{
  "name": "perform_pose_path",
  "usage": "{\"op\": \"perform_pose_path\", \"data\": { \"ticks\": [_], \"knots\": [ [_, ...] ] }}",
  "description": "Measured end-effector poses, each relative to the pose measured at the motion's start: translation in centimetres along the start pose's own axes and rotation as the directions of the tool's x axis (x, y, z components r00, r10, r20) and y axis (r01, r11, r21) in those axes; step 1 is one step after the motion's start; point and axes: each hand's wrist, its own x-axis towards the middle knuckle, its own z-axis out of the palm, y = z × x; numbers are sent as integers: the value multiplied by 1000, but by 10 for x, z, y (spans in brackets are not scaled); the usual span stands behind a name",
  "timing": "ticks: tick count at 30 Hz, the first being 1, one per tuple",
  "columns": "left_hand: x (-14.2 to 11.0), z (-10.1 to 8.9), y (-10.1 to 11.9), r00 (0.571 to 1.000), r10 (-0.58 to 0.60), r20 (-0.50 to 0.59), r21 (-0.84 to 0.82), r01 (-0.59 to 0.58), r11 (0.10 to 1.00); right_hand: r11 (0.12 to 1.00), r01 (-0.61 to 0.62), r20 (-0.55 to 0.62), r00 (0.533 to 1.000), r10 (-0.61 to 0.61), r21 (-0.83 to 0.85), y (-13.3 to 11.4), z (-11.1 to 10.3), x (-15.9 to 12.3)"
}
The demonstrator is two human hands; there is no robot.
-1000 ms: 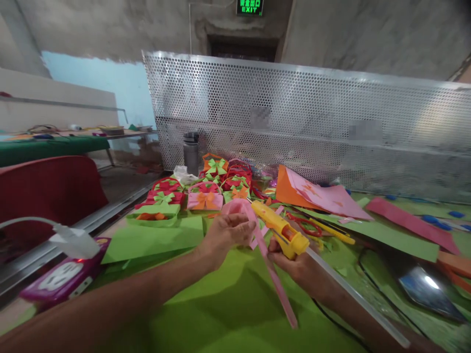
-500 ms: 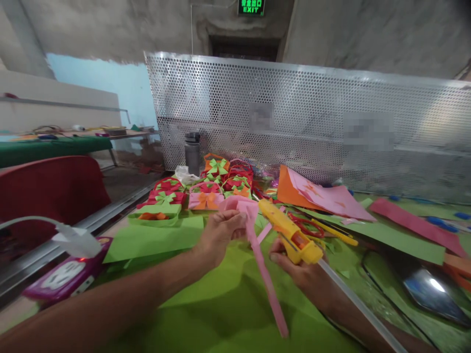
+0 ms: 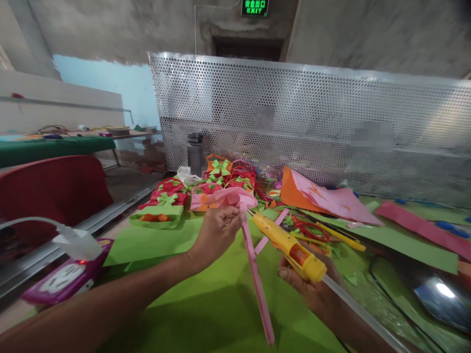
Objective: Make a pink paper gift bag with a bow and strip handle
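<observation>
My left hand (image 3: 221, 230) pinches a pink paper piece (image 3: 235, 197), from which a long narrow pink strip (image 3: 256, 284) hangs down toward me. In my right hand (image 3: 311, 284) is a yellow hot glue gun (image 3: 285, 240), with a clear glue stick (image 3: 360, 309) jutting from its back. The gun's nozzle points left and sits close to the top of the strip, by my left fingertips; whether it touches, I cannot tell. Behind the hanging strip lies another pink strip (image 3: 271, 231). A green sheet (image 3: 206, 304) covers the table under my hands.
Several small paper bags with bows (image 3: 167, 199) stand at the back left, near a grey bottle (image 3: 195, 154). A purple power strip (image 3: 66, 274) lies left. Red-handled scissors (image 3: 312, 229), a yellow cutter (image 3: 342, 236), pink sheets (image 3: 327, 196) and a phone (image 3: 441, 294) lie right.
My left hand has turned the pink paper, and the strip's lower end has swung left. The glue gun dropped lower and away, then its nozzle came back beside the strip.
</observation>
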Motion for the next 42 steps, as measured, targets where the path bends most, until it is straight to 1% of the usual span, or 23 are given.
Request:
{"op": "perform_pose_path", "data": {
  "ticks": [3,6,10,18,22,25,28,30,34,38,42],
  "knots": [
    [-1,1,-4,995,102,12,107,-102,989,998,13,65,998,-17,64,-8,-3,1],
    [-2,2,-8,989,145,25,156,-147,977,999,4,100,995,-8,39,-10,-6,2],
    [-3,2,-8,984,172,37,184,-176,967,1000,28,84,996,-28,4,-4,-5,2],
    [-5,2,-2,979,198,39,189,-202,961,999,10,93,996,-7,-37,1,-5,-2],
    [-4,3,-3,974,223,45,184,-228,956,999,30,48,998,-29,-23,1,-2,-1],
    [-3,3,-4,974,221,49,177,-226,958,999,12,32,999,-12,-30,2,-1,0],
    [-4,3,-6,976,209,57,172,-216,961,998,-52,82,995,54,-28,1,0,0],
    [-4,3,-6,976,209,64,175,-217,960,997,-82,94,992,83,-11,-1,-1,0],
    [-5,4,-6,980,190,66,177,-199,964,995,-96,39,995,97,-23,-10,-3,1],
    [-4,4,-4,983,163,79,159,-174,972,990,-124,126,983,132,-71,-15,-6,2],
    [-4,5,-5,983,154,99,147,-168,975,988,-108,138,983,123,-107,-16,-6,2]
  ]
}}
